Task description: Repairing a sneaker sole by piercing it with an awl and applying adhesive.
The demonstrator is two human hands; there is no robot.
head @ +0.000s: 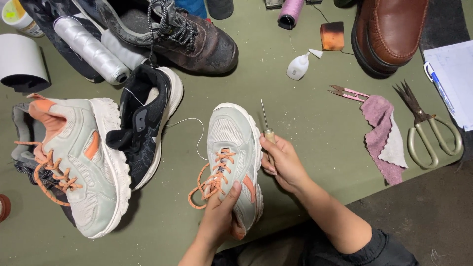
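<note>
The left hand (pixel 217 216) is closed around the heel end of a pale grey mesh sneaker with orange laces (pixel 234 157), thumb over the tongue, pinning it to the olive-green worktop (pixel 305 123), toe pointing away. The right hand (pixel 283 162) is closed on the wooden handle of a stitching awl (pixel 266 125), its steel needle pointing up and clear of the shoe's right edge. A white thread (pixel 194 133) runs from the sneaker's left side toward a black sneaker (pixel 145 123). Judged step: sole-edge stitching, between punctures. The next puncture calls for a firmly braced shoe and an awl tip aligned at the sole seam.
</note>
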